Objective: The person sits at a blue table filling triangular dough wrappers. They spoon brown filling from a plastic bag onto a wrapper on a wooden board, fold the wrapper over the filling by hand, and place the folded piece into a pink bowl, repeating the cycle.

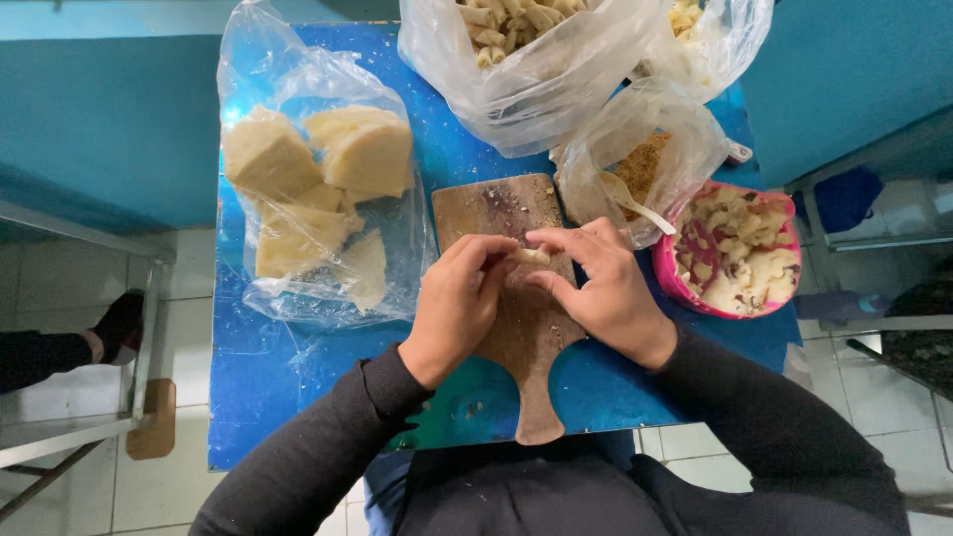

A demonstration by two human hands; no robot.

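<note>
Pale dough piece [529, 256], small and rolled, sits over our wooden board [516, 298]. We pinch it at both ends: left hand [459, 298] fingers curled closed on it, right hand [596, 283] fingertips gripping its other end, wrists angled inward.

My left hand [459, 298] and right hand [596, 288] cover most of the small pale dough piece [531, 256] pinched between them. Beyond my right hand, the clear plastic bag of pale rolled pieces [536, 69] is cut off by the top edge. The ochre filling in the smaller clear bag [645, 164] is too blurred to identify.
</note>
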